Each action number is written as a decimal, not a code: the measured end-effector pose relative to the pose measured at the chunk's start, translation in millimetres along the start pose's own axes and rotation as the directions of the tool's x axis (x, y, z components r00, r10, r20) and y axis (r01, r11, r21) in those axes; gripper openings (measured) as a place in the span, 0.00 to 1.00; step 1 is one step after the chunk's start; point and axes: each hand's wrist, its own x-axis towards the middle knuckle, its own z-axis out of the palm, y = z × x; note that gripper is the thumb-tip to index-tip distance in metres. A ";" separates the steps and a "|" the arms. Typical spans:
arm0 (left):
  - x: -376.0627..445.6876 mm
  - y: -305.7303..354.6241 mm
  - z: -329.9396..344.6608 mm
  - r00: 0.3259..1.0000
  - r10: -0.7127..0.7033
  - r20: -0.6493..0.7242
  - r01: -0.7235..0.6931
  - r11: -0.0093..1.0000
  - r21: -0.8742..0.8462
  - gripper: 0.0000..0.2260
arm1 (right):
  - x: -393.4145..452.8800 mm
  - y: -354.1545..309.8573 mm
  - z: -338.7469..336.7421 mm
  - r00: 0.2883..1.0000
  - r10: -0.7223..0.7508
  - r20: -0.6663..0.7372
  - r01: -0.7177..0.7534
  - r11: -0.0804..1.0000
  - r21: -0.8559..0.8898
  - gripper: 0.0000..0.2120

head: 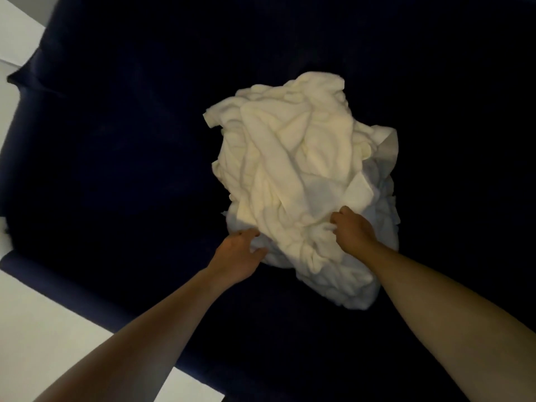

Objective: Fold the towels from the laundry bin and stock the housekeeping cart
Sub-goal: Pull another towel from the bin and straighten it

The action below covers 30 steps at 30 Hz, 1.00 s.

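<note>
Reaching down from the near edge, two bare arms come in over a dark navy surface [116, 169], and both hands meet the front of a crumpled heap of pale towels [295, 169]. The left hand [237, 256] is at the heap's lower left edge with its fingers curled into the cloth; it looks to be taking hold of a fold, though the fingertips are buried and I cannot see how firm the hold is. The right hand [352, 227] sits higher, on the near right face of the heap, thumb and fingers bunched round a wad of towel.

As for progress, I would judge the work barely begun. Nothing in sight is folded: no squared stack, no flat towel laid out, only the one tangled mound. Neither the laundry bin nor the housekeeping cart shows in this view, so whether anything has been stocked cannot be told. What seems left is nearly everything (pulling one towel free, folding it, then the rest, then loading the cart).

Counting, near to far: two hands, one heap. How many towels make up that heap I cannot say; cream-coloured pieces lie on top and whiter ones underneath and to the right, so it is clearly several, but they are too twisted together to number. Beyond and around lies the single dark surface, with pale floor [43, 314] showing at the left.
</note>
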 end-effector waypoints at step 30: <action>-107.6 134.8 -56.8 0.721 0.645 -0.252 -0.683 0.724 -0.101 0.08 | -256.1 -119.6 -222.7 0.662 0.442 -0.606 0.263 0.620 0.739 0.03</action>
